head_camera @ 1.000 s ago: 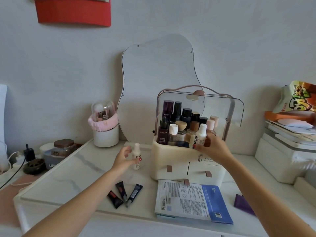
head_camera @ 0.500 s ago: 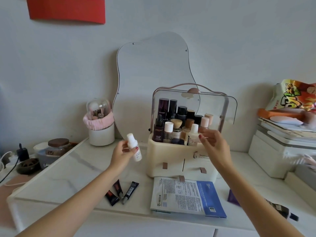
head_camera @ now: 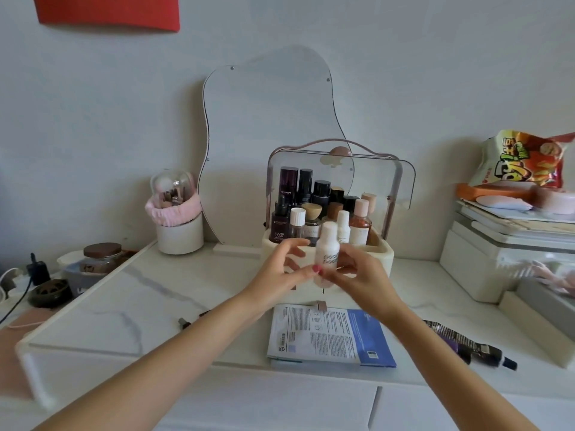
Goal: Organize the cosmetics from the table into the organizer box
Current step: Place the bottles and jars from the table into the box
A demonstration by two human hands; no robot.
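Before organizer box (head_camera: 381, 259), bottle (head_camera: 326, 253) (upright) between fingers (head_camera: 303, 273)

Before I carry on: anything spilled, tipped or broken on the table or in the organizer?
Nothing stands out. The bottles in the organizer box stand upright, and no spill shows. The left hand and right hand hold the small white bottle upright in front of it. A dark tube lies unsorted at the right.

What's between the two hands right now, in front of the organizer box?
In the head view, the small white bottle stands upright between the left hand and right hand, pinched by both, just before the organizer box.
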